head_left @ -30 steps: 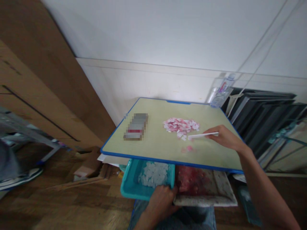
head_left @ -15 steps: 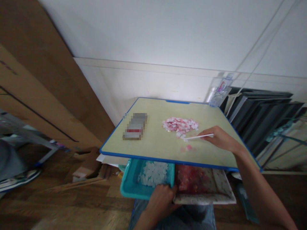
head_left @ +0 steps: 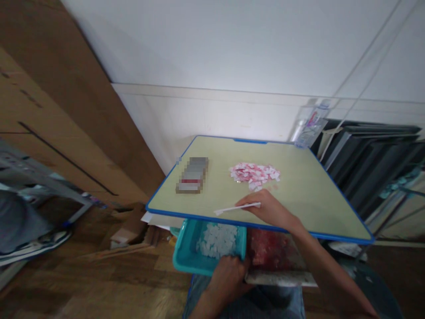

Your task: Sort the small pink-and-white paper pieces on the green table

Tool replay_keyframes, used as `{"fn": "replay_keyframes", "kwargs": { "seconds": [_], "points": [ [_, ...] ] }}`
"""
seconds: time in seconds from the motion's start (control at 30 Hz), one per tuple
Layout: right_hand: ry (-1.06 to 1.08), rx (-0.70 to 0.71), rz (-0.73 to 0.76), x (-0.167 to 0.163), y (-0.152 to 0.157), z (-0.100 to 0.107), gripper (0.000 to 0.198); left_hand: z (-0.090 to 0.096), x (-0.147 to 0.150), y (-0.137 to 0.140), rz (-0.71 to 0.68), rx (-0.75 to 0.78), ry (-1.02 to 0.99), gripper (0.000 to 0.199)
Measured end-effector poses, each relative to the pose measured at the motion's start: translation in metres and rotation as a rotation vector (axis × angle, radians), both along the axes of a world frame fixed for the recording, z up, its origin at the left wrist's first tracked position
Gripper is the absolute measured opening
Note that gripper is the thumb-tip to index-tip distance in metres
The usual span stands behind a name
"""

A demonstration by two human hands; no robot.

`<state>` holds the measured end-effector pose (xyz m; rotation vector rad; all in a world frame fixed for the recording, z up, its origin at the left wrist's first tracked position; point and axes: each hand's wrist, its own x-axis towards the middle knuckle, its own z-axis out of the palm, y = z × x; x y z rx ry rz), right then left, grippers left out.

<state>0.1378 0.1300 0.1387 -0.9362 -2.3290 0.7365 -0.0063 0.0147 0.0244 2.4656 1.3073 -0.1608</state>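
Observation:
My right hand (head_left: 270,209) is closed around white tweezers (head_left: 245,206), held nearly level over the near edge of the pale yellow tabletop (head_left: 308,190). A small white piece seems to be at their tip, though blur hides its detail. Behind the hand lies a pile of small pink-and-white pieces (head_left: 252,172). Below the table, my left hand (head_left: 229,274) is closed at the near right corner of a teal basin (head_left: 178,259), its fingertips hidden. Whitish flat pieces (head_left: 217,240) lie in the basin. Beside it, a pale, stained tray (head_left: 282,278) holds wet-looking red material (head_left: 268,248).
A pixelated oblong item (head_left: 193,175) lies on the table's left side. A clear bottle (head_left: 314,124) stands at the back right corner, near dark flat panels (head_left: 375,150). Cardboard (head_left: 133,230) is on the floor at left, near another person's shoe (head_left: 43,243).
My right hand has moved left and nearer with the tweezers, from beside the pile to the table's front edge. My left hand stays at the basin. The view has shifted slightly.

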Motion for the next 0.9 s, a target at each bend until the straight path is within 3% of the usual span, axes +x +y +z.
{"fn": "replay_keyframes", "kwargs": {
  "seconds": [0.17, 0.63, 0.9],
  "points": [
    [0.049, -0.063, -0.149, 0.009, -0.001, 0.0, 0.018, -0.001, 0.0, 0.0, 0.01, 0.009, -0.036, 0.037],
    [0.015, -0.171, -0.112, 0.002, -0.013, 0.0, 0.019, -0.007, -0.002, -0.001, -0.017, 0.072, -0.087, 0.043],
    [0.049, -0.199, -0.152, -0.003, -0.023, -0.006, 0.02, -0.01, -0.002, -0.003, -0.024, 0.135, -0.093, 0.036]
  ]
}}
